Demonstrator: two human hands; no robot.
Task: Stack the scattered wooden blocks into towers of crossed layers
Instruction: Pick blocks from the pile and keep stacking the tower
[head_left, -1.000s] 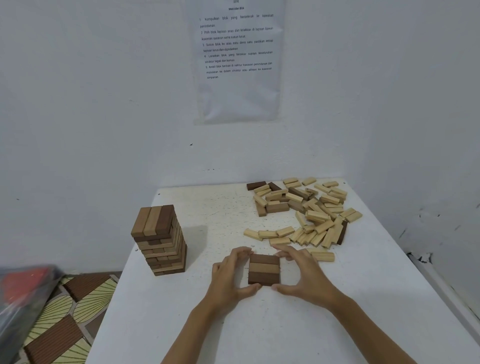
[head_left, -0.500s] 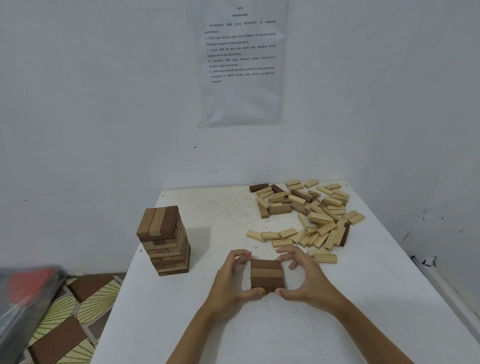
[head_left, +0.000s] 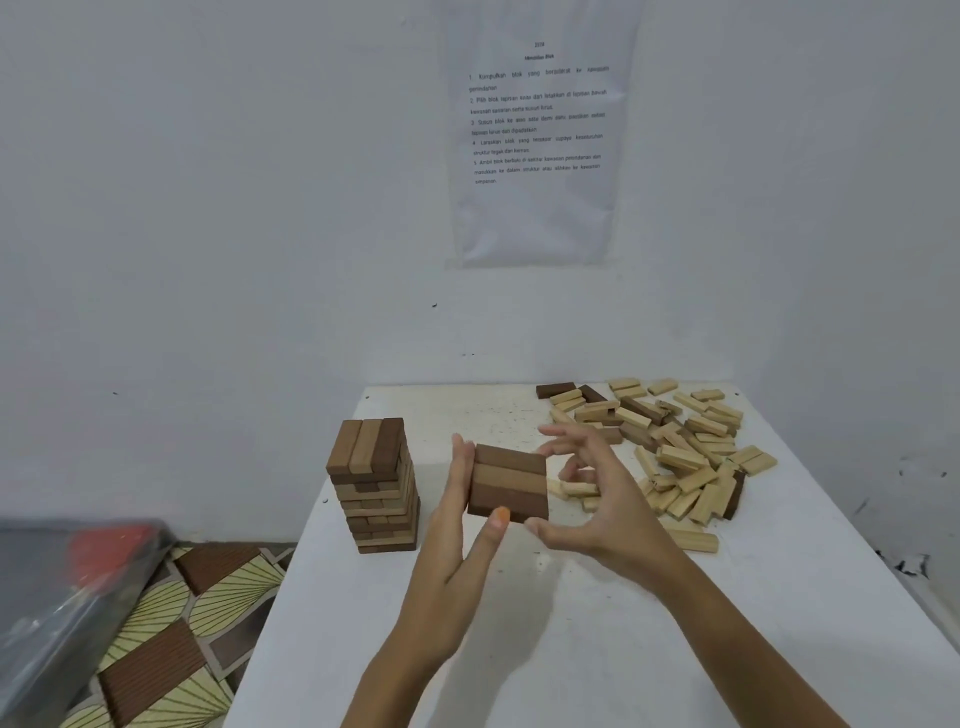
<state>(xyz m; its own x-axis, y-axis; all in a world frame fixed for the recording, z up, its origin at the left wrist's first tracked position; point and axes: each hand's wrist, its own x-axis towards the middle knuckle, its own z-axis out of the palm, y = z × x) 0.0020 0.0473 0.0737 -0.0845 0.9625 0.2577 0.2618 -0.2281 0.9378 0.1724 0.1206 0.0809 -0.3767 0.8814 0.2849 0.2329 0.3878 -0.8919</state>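
**Above the desk (head_left: 545, 649): one pinch, nothing beneath**

Just right of the one finished tower (head_left: 376, 483), the left hand (head_left: 457, 525) pinches a layer of three blocks (head_left: 509, 483) clear of the desk, thumb on the near edge and fingers on the far. The right hand (head_left: 597, 499) hangs beside it, grip spread, holding nothing. Only the squeeze binds the three. If it slackens, I judge the middle block drops. The loose pile (head_left: 680, 447) holds dozens, too many to count.

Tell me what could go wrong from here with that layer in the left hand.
1. The three-block layer is separate pieces pinched by the left hand alone, with the right hand open beside it; the middle block could slip out.
2. The tower stands close, its layers uneven; a knock while placing might topple it.
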